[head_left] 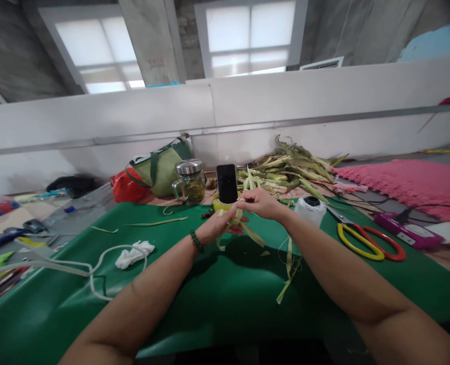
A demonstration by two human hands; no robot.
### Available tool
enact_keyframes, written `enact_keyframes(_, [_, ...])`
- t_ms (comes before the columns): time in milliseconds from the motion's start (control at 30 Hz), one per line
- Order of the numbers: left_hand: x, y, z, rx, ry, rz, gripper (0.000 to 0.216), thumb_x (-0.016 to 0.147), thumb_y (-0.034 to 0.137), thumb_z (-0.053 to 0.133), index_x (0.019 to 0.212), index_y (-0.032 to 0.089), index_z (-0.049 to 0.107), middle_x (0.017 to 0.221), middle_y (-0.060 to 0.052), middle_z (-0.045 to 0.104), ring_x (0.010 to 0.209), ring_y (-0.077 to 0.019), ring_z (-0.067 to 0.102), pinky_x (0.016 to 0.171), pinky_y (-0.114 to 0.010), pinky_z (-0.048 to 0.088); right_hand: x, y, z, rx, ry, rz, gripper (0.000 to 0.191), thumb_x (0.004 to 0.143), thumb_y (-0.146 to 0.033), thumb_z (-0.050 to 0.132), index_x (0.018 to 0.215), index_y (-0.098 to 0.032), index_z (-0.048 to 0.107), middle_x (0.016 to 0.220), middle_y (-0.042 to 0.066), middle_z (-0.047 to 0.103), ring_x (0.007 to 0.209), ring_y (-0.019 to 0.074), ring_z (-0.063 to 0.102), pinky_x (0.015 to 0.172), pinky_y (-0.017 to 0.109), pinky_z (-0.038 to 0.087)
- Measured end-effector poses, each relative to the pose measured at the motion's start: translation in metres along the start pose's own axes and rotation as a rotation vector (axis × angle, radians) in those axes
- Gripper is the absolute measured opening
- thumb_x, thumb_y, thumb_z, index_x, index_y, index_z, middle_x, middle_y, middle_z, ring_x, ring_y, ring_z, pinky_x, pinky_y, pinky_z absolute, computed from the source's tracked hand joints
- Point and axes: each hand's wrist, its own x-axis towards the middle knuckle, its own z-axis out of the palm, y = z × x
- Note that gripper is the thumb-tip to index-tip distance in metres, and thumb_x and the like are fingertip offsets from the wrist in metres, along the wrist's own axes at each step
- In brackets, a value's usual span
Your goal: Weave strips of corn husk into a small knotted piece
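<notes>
Both my hands meet over the green mat (pixel 171 304), gripping pale green leaf strips (pixel 243 225). My left hand (pixel 219 228), with a dark bead bracelet on the wrist, is closed under the bundle. My right hand (pixel 261 203) pinches the strips from above. Loose strip ends hang down and trail over the mat (pixel 289 274). A black phone (pixel 227 183) stands upright just behind my hands.
A heap of dried leaves (pixel 285 170) lies against the white wall. A lidded glass jar (pixel 189 181), a green bag (pixel 160 167), a thread spool (pixel 310 209), yellow and red scissors (pixel 369 242), a pink mat (pixel 407 185), white cord and crumpled tissue (pixel 133 253) surround the work spot.
</notes>
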Motion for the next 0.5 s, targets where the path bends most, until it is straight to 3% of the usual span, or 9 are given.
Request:
enact_keyframes(100, [-0.0007, 0.0022, -0.002, 0.051, -0.016, -0.013, 0.05, 0.071, 0.06, 0.061, 0.083, 0.012, 0.068, 0.074, -0.006, 0.068, 0.061, -0.0145, 0.063, 0.064, -0.029, 0.055, -0.0001, -0.0002, 0.0013, -0.018, -0.047, -0.002, 0.038, 0.082, -0.04, 0.049, 0.054, -0.015, 0.05, 0.047, -0.003, 0.044, 0.048, 0.0074, 0.039, 0.049, 0.02, 0.028])
enact_keyframes(200, [-0.0004, 0.003, -0.0032, 0.145, -0.047, -0.004, 0.041, 0.068, 0.052, 0.069, 0.076, 0.011, 0.068, 0.061, -0.003, 0.064, 0.062, -0.0152, 0.064, 0.065, -0.027, 0.054, -0.0008, 0.0005, 0.0016, -0.023, 0.004, -0.004, 0.037, 0.081, -0.04, 0.051, 0.054, -0.014, 0.052, 0.049, -0.002, 0.046, 0.05, 0.0075, 0.04, 0.05, 0.02, 0.028])
enact_keyframes(333, [-0.0009, 0.0032, -0.0029, 0.201, -0.054, 0.009, 0.038, 0.069, 0.048, 0.068, 0.075, 0.011, 0.067, 0.064, -0.004, 0.065, 0.064, -0.0151, 0.064, 0.066, -0.028, 0.054, -0.0013, 0.0042, -0.0018, 0.047, 0.008, 0.019, 0.037, 0.08, -0.041, 0.055, 0.056, -0.013, 0.056, 0.05, -0.001, 0.049, 0.048, 0.0072, 0.041, 0.047, 0.02, 0.029])
enact_keyframes(433, [0.0, 0.0018, -0.0034, 0.248, -0.067, 0.024, 0.036, 0.069, 0.047, 0.068, 0.073, 0.011, 0.065, 0.066, -0.004, 0.064, 0.065, -0.0148, 0.062, 0.067, -0.028, 0.053, -0.0016, 0.0049, -0.0042, 0.13, -0.07, 0.06, 0.036, 0.08, -0.043, 0.056, 0.061, -0.013, 0.058, 0.05, -0.002, 0.05, 0.047, 0.0072, 0.044, 0.046, 0.019, 0.032])
enact_keyframes(500, [0.0018, 0.0001, -0.0041, 0.229, -0.042, 0.05, 0.037, 0.067, 0.046, 0.07, 0.078, 0.012, 0.062, 0.068, -0.002, 0.063, 0.066, -0.0149, 0.062, 0.067, -0.029, 0.053, -0.0021, 0.0035, -0.0034, 0.21, -0.158, 0.097, 0.031, 0.077, -0.044, 0.06, 0.076, -0.013, 0.062, 0.056, -0.002, 0.054, 0.05, 0.0081, 0.048, 0.048, 0.019, 0.037])
